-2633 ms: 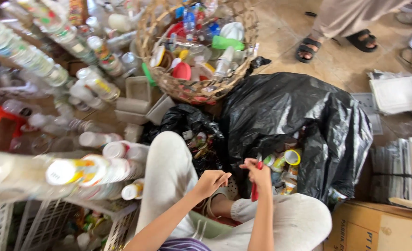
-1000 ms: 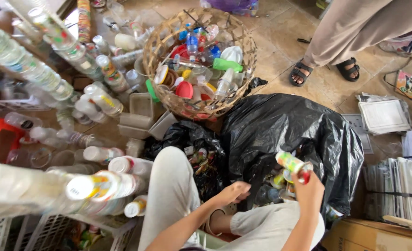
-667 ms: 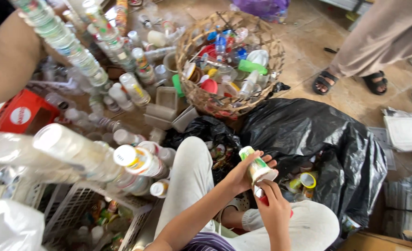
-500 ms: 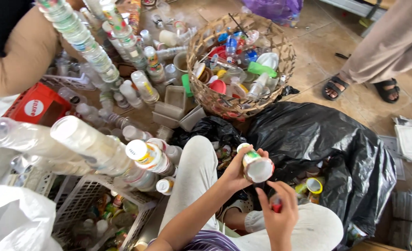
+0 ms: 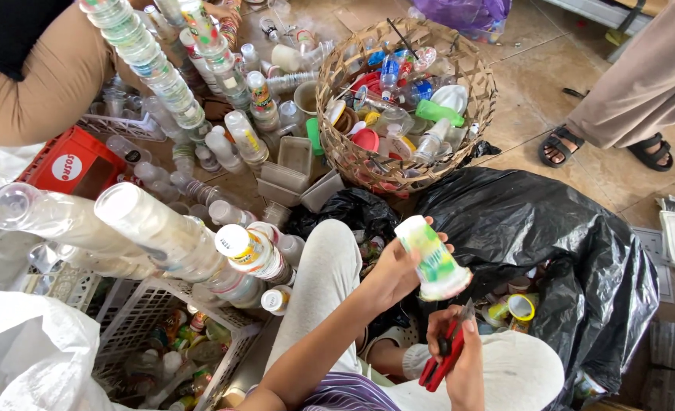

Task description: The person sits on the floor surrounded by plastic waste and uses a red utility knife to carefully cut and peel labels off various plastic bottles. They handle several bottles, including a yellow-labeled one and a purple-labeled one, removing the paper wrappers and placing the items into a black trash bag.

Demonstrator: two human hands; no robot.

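Tiled floor point(image 5: 535, 68) strewn with bottles, centre frame.
Your left hand point(image 5: 395, 268) grips the cup point(image 5: 432, 257), tilted down-right; your right hand point(image 5: 453, 358), just below, clasps red scissors point(image 5: 438, 362).

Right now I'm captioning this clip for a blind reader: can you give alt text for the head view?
A seated person's left hand holds a plastic cup with a green label while the right hand grips a red cutter just below it. Ahead are an open black bag, a woven basket of bottles, and stacked clear cups.
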